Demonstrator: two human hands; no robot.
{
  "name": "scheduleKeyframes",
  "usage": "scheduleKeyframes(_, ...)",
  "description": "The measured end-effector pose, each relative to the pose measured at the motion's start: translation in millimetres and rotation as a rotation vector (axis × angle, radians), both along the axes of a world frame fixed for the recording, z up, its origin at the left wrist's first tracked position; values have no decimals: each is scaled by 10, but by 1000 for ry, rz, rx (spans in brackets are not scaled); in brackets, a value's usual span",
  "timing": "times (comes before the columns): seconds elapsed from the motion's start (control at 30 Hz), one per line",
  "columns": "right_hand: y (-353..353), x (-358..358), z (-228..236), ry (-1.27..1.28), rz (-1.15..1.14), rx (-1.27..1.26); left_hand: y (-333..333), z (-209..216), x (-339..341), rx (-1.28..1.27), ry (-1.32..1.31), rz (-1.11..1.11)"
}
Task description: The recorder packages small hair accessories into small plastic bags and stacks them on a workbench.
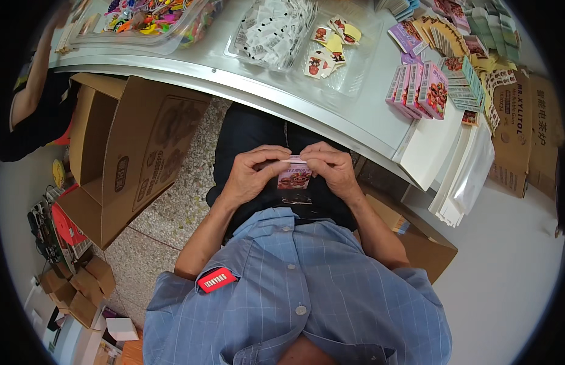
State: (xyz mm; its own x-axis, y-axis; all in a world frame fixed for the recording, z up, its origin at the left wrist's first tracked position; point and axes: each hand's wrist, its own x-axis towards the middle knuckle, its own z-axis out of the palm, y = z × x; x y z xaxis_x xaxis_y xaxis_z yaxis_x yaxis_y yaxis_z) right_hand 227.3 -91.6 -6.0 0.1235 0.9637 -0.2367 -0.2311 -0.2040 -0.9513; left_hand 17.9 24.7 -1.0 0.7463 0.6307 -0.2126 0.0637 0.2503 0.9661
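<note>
Over my lap I hold a small pink printed box (294,177) with cartoon figures on its front. My left hand (253,173) grips its upper left edge, thumb and fingers pinched together. At the upper right edge my right hand (331,170) pinches it in the same way. Both thumbs lie along the top end of the box, where a pale flap shows between them. Inside the box cannot be seen. Similar pink boxes (433,91) stand in a row on the table at the right, next to a stack of green-sided boxes (464,85).
The white table (234,79) spans ahead of me. On it are a tub of colourful trinkets (154,18), a tub of white sachets (273,33) and a tray (355,79) with picture cards. An open carton (142,146) stands left. Another person's arm (36,85) shows at far left.
</note>
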Motion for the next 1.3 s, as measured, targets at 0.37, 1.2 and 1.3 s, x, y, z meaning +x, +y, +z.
scheduleKeyframes(0.37,75,30,132,-137,32,-78,73,187,74,-217,126,6)
scheduleKeyframes(1.2,-98,-75,195,-623,31,270,-108,88,40,487,-2,62)
scheduleKeyframes(1.3,-124,-96,435,-497,-135,106,-82,343,213,440,-58,223)
